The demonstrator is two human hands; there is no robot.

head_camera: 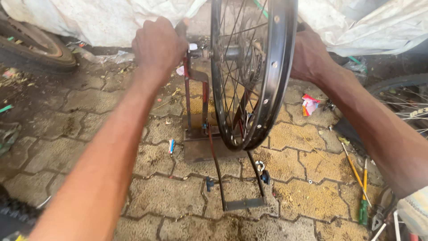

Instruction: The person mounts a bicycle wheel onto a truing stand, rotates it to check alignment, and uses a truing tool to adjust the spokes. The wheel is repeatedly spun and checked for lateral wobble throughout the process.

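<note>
A black spoked bicycle rim [277, 71] stands upright in a rusty red metal truing stand [196, 107] on the paved ground. My left hand [158, 44] is closed over the top of the stand's left upright, beside the wheel's hub axle [200, 52]. On the far side of the rim, my right hand [310, 56] sits at the level of the hub; its fingers are hidden behind the rim, so what it holds cannot be seen.
Screwdrivers with yellow and green handles [362, 187] lie at the lower right. A spoked wheel [403, 102] lies at the right edge, an old tyre [33, 47] at upper left. White sheeting [98, 18] hangs behind. A red-white wrapper [309, 105] litters the pavers.
</note>
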